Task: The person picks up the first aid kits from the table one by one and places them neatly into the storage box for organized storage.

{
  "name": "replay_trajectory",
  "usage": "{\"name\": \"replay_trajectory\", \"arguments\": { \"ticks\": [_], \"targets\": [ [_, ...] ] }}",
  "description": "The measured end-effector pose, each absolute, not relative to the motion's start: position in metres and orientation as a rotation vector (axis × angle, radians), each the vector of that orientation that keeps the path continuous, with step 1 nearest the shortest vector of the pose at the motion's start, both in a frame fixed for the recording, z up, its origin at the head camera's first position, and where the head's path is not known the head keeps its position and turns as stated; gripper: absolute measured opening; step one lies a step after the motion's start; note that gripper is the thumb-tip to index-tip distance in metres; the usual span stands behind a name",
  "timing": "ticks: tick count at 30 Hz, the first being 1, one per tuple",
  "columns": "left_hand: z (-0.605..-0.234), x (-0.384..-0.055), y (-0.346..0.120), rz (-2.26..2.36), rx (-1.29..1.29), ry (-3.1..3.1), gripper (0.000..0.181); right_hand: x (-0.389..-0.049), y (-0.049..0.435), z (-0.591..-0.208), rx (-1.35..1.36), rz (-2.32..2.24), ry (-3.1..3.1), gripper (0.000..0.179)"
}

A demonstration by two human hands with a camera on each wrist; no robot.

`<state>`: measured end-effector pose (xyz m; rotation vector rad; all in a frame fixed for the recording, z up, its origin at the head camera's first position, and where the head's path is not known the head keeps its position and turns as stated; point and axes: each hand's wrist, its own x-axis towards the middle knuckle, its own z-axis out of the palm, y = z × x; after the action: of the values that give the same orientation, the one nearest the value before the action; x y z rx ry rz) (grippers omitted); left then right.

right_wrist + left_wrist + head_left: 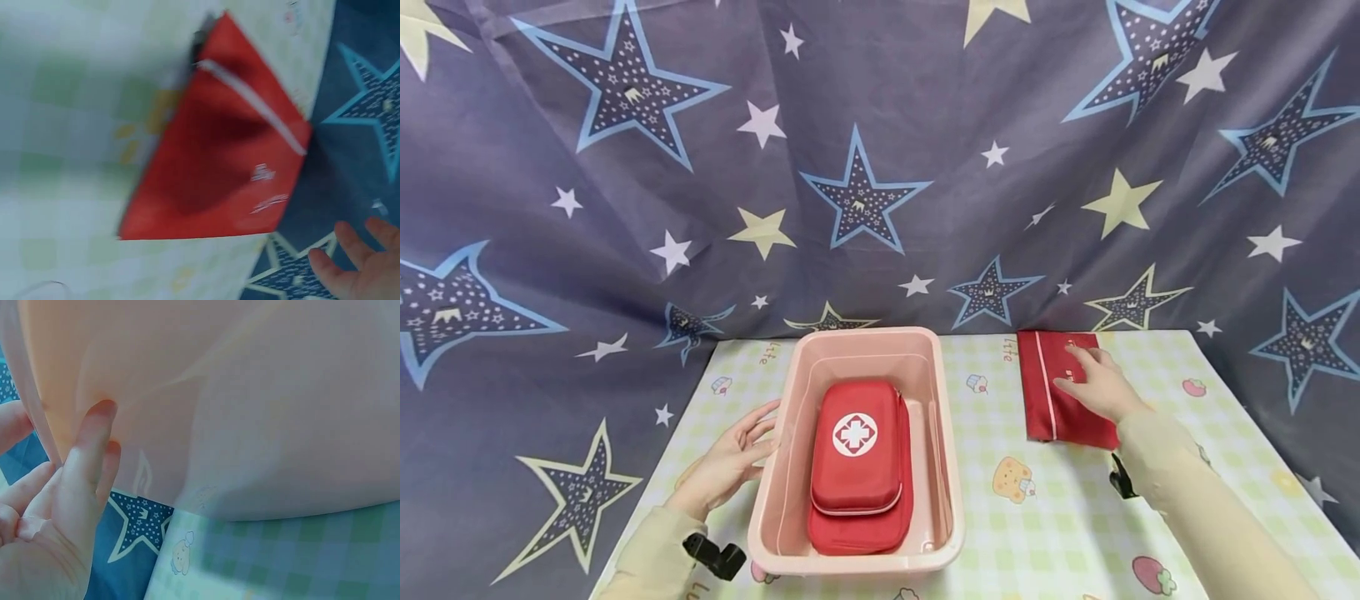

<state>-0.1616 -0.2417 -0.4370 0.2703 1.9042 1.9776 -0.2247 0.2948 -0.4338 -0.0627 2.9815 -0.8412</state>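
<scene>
My left hand (733, 458) is at the left wall of a pink plastic bin (951, 467), fingers fairly straight. In the left wrist view, fingertips (103, 415) touch the outside of the bin wall (281, 412). Inside the bin, a red zippered case with a white cross emblem (856, 475) lies on top of another red case (861, 533). Over on the right, my right hand (1101, 383) hovers above a flat red pouch (1045, 400) with a white stripe. The right wrist view shows the hand's spread fingers (353, 247) beside the pouch (212, 169), holding nothing.
A checkered tablecloth (1000, 542) with small printed pictures covers the table. A dark blue curtain with stars (925, 100) hangs behind the table and along both sides. The red pouch lies near the table's back edge, to the right of the bin.
</scene>
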Motion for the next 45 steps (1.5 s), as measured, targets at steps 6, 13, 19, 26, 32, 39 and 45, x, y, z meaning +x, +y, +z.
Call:
{"name": "replay_trajectory", "arguments": {
  "ticks": [6,13,19,26,32,39,45],
  "targets": [
    [-0.438,-0.159,-0.242,1.992,0.271,1.901,0.064,-0.225,0.312,-0.461,0.072,-0.751,2.944,0.077],
    [-0.439,-0.158,-0.239,2.002,0.263,1.898,0.064,-0.218,0.325,-0.480,0.205,-0.754,2.877,0.083],
    [-0.441,-0.160,-0.240,2.018,0.267,1.901,0.063,-0.219,0.329,-0.495,0.250,-0.722,2.827,0.089],
    [-0.443,-0.160,-0.241,2.028,0.265,1.892,0.061,-0.220,0.331,-0.512,0.291,-0.728,2.751,0.094],
    [-0.443,-0.158,-0.240,2.036,0.250,1.890,0.063,-0.220,0.331,-0.518,0.336,-0.730,2.711,0.099],
    [-0.444,-0.157,-0.241,2.021,0.195,1.921,0.064,-0.227,0.332,-0.521,0.350,-0.741,2.695,0.105],
    [-0.442,-0.156,-0.242,2.019,0.195,1.925,0.064,-0.235,0.329,-0.518,0.378,-0.761,2.690,0.098]
  ]
}}
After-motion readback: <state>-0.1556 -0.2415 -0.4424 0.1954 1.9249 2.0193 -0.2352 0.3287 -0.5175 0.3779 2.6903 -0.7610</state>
